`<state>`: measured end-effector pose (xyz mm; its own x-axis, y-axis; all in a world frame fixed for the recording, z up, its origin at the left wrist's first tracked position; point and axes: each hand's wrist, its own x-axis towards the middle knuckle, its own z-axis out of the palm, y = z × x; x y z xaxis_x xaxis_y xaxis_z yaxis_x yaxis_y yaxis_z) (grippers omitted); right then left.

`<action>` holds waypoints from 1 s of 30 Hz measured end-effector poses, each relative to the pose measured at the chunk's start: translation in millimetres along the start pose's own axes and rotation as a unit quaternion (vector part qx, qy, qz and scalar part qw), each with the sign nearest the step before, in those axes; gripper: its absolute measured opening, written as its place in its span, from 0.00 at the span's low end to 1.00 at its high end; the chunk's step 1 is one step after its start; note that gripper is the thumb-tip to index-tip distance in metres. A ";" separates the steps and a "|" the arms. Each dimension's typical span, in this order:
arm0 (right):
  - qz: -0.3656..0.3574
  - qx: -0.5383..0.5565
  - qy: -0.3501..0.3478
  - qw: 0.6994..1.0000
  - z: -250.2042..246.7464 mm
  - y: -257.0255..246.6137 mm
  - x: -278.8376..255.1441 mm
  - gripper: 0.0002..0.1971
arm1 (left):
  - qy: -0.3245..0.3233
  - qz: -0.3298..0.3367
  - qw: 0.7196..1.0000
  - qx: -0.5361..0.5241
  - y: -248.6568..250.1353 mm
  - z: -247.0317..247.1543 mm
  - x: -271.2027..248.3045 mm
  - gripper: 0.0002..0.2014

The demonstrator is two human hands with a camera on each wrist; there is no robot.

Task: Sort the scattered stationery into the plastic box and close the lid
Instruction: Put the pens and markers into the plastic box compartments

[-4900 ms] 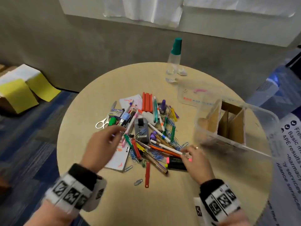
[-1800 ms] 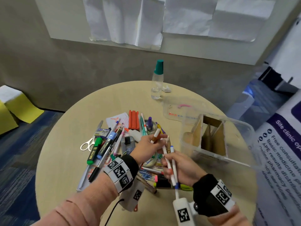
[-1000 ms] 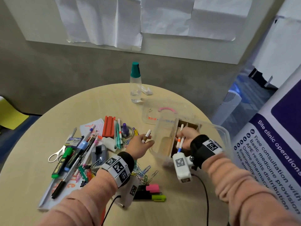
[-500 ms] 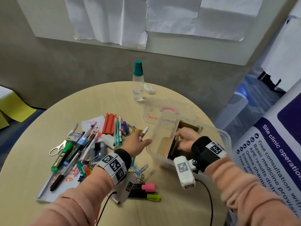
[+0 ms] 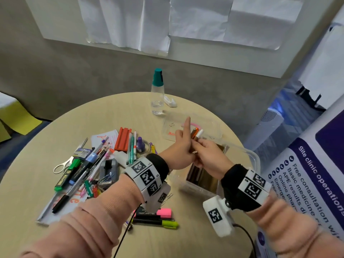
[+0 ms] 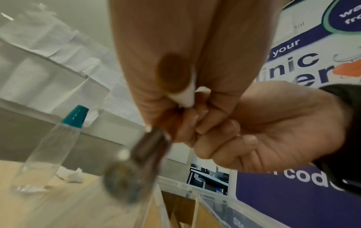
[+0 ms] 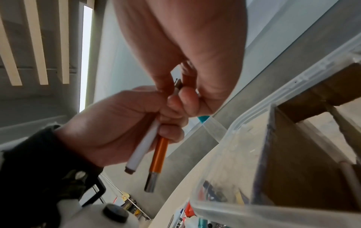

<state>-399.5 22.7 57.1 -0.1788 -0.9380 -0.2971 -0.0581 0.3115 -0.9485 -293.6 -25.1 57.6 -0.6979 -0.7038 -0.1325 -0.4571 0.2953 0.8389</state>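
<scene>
Both hands meet above the clear plastic box (image 5: 255,162). My left hand (image 5: 176,149) grips a white pen (image 5: 200,134) and an orange pen (image 5: 195,132), with its forefinger pointing straight up. The right wrist view shows the left hand's fingers (image 7: 170,123) curled round both pens, whose lower ends stick out below. My right hand (image 5: 208,155) pinches the same pens near their upper ends. The box holds cardboard dividers (image 5: 202,178). Its clear lid (image 5: 214,128) lies flat behind it. Scattered stationery (image 5: 96,164) lies in a heap to the left.
A clear bottle with a teal cap (image 5: 157,95) stands at the table's far edge. Pink and yellow highlighters (image 5: 162,218) lie near the front edge. Scissors (image 5: 62,164) lie left of the heap. A printed banner (image 5: 307,174) stands close on the right.
My right hand has come up out of the box and joined the left hand at the pens. The left hand has risen over the box's near corner.
</scene>
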 end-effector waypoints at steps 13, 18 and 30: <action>0.188 0.172 0.157 0.954 -49.5 13.1 34.0 0.08 | 0.027 -0.103 0.984 0.140 -56.0 -16.6 -8.0 0.27; 0.252 -0.020 0.107 0.962 -27.4 21.7 46.6 0.19 | 0.012 -0.109 0.981 0.159 -70.3 -6.5 -8.0 0.23; 0.232 -0.004 0.077 0.970 -8.7 7.7 28.5 0.21 | -0.008 -0.109 0.994 -0.016 -87.1 -25.5 -28.2 0.21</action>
<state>-413.6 -0.3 42.4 -0.3322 -0.6622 -0.6717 0.0569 0.6967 -0.7151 -220.0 -47.6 1.7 -0.5938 -0.7377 -0.3214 -0.5808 0.1164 0.8057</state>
